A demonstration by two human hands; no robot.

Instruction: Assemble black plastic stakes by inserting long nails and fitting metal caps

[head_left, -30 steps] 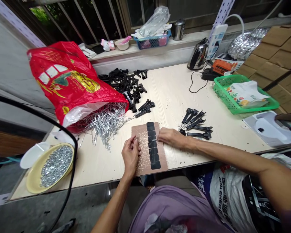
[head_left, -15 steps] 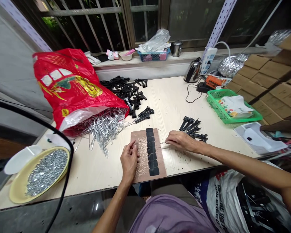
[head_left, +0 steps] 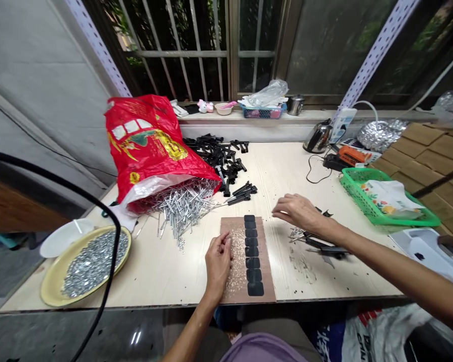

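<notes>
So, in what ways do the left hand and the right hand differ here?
Place: the left hand is at the left edge of the brown board, while the right hand is beyond the board's right edge.
Direction: the left hand's fingers point away from the body; the right hand's point left.
Pose: the left hand looks more curled than the right hand.
Shared: both are bare, and I see nothing clearly held.

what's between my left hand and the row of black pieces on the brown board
Small pale bits lie scattered on the brown board between your left hand and the row of black pieces, as the head view shows.
</notes>
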